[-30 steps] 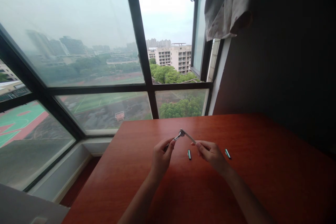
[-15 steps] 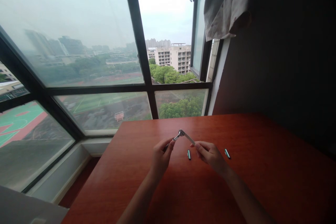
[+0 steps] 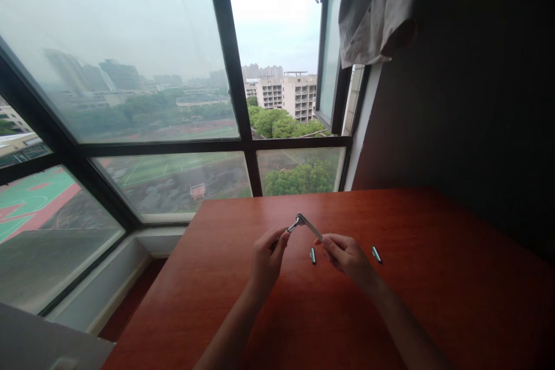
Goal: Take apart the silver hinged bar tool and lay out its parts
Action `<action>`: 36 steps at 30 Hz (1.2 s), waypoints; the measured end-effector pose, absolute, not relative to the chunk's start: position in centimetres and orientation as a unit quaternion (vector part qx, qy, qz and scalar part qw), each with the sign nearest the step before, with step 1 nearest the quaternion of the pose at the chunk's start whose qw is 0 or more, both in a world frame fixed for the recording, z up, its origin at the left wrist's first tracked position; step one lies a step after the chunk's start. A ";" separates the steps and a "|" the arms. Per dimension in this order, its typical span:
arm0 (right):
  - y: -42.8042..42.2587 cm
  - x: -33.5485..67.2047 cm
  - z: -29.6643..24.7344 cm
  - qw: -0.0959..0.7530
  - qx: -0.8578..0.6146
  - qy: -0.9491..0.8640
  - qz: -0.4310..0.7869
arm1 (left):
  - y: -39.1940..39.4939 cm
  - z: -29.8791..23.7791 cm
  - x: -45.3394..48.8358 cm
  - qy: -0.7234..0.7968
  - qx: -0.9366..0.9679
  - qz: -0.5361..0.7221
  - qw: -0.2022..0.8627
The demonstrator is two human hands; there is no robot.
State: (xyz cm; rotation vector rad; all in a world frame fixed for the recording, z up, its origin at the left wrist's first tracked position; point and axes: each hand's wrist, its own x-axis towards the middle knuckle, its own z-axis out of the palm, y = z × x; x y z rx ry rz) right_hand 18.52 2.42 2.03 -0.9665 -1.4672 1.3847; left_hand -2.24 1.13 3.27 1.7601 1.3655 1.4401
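Note:
My left hand is closed around the handle of a slim silver razor, which points up and to the right. Pinched in my right hand is a thin, pale, flat stick that slants up to the left. Its far end meets the razor's head above the table; the exact contact is too small to make out. Just left of my right fingers lies a small green-and-black razor cartridge. Another similar cartridge rests to the right of that hand.
The reddish-brown wooden table stands against a dark-framed window. An open window pane is at upper right, with a grey cloth hanging beside it. A dark wall borders the right side.
The view has shifted very slightly. Both hands keep the same grip, and the razor and stick stay together in almost the same place.

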 end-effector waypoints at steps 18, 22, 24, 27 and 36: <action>2.5 18.4 1.9 0.433 -0.401 -0.619 0.518 | 1.2 3.3 -2.5 0.519 0.601 0.558 0.242; 2.5 18.5 1.8 0.436 -0.405 -0.608 0.526 | 1.2 3.0 -2.2 0.504 0.630 0.540 0.240; 2.5 18.5 1.8 0.434 -0.404 -0.607 0.530 | 1.2 3.0 -2.1 0.493 0.649 0.529 0.236; 2.5 18.5 1.8 0.434 -0.405 -0.604 0.533 | 1.1 3.2 -1.9 0.483 0.662 0.525 0.232; 2.6 18.5 1.7 0.435 -0.401 -0.605 0.533 | 1.1 3.4 -2.1 0.497 0.648 0.530 0.229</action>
